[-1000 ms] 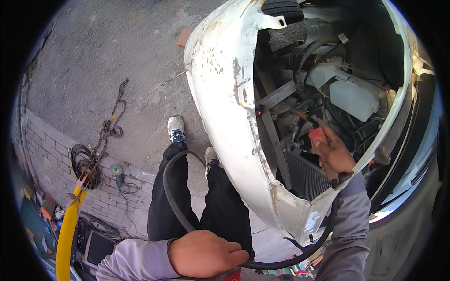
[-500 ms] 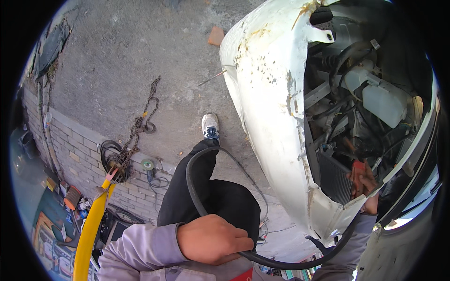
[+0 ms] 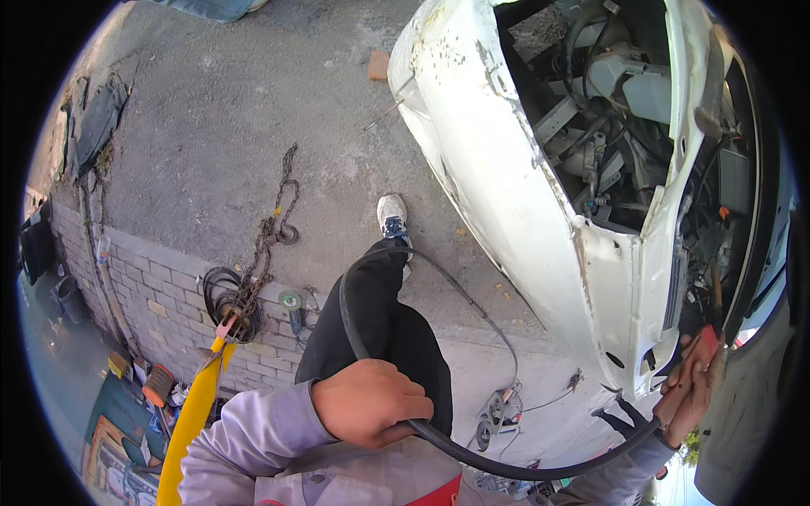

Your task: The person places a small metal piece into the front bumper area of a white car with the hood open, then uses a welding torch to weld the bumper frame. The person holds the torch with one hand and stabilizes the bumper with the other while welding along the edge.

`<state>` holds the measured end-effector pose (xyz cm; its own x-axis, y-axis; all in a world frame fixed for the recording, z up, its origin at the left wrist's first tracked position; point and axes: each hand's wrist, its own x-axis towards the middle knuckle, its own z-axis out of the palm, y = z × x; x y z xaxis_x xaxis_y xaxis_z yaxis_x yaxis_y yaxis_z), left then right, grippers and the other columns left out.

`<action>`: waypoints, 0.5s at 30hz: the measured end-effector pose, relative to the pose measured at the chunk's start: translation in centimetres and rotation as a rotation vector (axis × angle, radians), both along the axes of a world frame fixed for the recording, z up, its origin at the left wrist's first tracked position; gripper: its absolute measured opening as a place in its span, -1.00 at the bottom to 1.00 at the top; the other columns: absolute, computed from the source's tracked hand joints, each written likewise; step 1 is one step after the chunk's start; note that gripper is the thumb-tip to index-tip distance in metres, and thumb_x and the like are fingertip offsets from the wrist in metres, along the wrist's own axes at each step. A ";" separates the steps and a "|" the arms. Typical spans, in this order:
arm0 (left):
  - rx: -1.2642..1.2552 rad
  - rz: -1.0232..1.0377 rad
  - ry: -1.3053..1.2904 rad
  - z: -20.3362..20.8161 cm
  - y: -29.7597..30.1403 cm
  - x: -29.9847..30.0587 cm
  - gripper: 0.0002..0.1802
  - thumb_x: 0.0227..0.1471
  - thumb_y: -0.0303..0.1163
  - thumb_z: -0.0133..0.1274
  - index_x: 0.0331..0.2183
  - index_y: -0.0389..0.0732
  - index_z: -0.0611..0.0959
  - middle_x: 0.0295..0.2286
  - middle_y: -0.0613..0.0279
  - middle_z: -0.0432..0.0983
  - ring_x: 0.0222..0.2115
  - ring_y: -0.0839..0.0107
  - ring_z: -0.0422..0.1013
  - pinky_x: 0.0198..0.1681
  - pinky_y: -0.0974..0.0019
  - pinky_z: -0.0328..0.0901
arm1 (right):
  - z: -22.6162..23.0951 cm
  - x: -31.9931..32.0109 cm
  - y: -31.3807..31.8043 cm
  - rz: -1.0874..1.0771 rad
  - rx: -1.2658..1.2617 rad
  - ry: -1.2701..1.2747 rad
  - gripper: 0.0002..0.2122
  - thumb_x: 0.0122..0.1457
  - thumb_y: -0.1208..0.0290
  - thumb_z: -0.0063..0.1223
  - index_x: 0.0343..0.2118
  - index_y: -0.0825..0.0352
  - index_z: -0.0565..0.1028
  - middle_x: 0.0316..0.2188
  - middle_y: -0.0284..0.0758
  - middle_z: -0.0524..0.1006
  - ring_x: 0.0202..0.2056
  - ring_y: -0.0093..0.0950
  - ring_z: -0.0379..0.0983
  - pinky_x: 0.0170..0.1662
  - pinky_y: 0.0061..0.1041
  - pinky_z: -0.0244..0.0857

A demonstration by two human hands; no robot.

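My left hand [image 3: 371, 403] is closed around a thick black cable [image 3: 506, 466], low in front of my body. The cable loops up over my dark trouser leg on one side and curves across to my right hand on the other. My right hand [image 3: 688, 396] is at the right, beside the front corner of a white vehicle body [image 3: 498, 143]. Its fingers are wrapped round a red and brownish handle-like piece [image 3: 702, 347] by the cable's end. The exact kind of that piece cannot be made out.
The vehicle's open front shows hoses and a white plastic tank [image 3: 648, 97]. A rusty chain [image 3: 268, 232] with a hook lies left, by a yellow beam [image 3: 198, 405]. A grinder [image 3: 292, 308] lies nearby. A brick [image 3: 378, 66] sits on the ground.
My right hand has come out of the vehicle's front opening, moving right and down with the red piece. My left hand keeps its hold on the cable. The whole view has shifted.
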<state>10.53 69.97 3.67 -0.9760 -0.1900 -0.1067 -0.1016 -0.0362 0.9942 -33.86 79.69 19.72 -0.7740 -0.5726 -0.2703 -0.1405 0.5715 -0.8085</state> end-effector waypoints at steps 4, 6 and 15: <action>-0.069 -0.081 -0.058 -1.0 2.3 2.8 -0.75 -0.10 -0.40 0.30 -0.29 -0.08 0.66 -0.45 0.28 0.51 -0.42 0.17 0.49 -0.35 0.11 0.33 | 1.1 3.9 5.3 0.016 -0.137 0.125 -0.35 0.39 0.45 -0.12 0.50 0.31 -0.02 0.15 0.14 0.42 -0.53 -0.65 0.39 -0.55 -0.71 0.32; -0.093 -0.059 -0.060 -1.5 2.6 4.1 -0.75 -0.11 -0.38 0.31 -0.32 -0.11 0.61 -0.46 0.24 0.48 -0.39 0.14 0.50 -0.33 0.07 0.34 | 1.3 5.5 7.0 0.035 -0.200 0.189 -0.34 0.39 0.43 -0.10 0.50 0.30 -0.04 0.22 0.18 0.33 -0.52 -0.65 0.40 -0.53 -0.71 0.37; -0.082 -0.171 -0.115 -4.2 -0.4 10.8 -0.78 -0.10 -0.40 0.29 -0.33 -0.11 0.62 -0.45 0.22 0.50 -0.33 0.11 0.49 -0.24 0.07 0.32 | 1.3 16.1 6.5 0.005 -0.356 0.152 -0.26 0.35 0.45 0.02 0.48 0.33 -0.11 0.17 0.20 0.33 -0.52 -0.57 0.42 -0.58 -0.63 0.41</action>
<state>21.29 69.55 -0.49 -0.9770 -0.0351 -0.2102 -0.2122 0.0721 0.9746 -17.77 86.16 21.05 -0.7869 -0.6137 0.0643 -0.2764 0.2574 -0.9259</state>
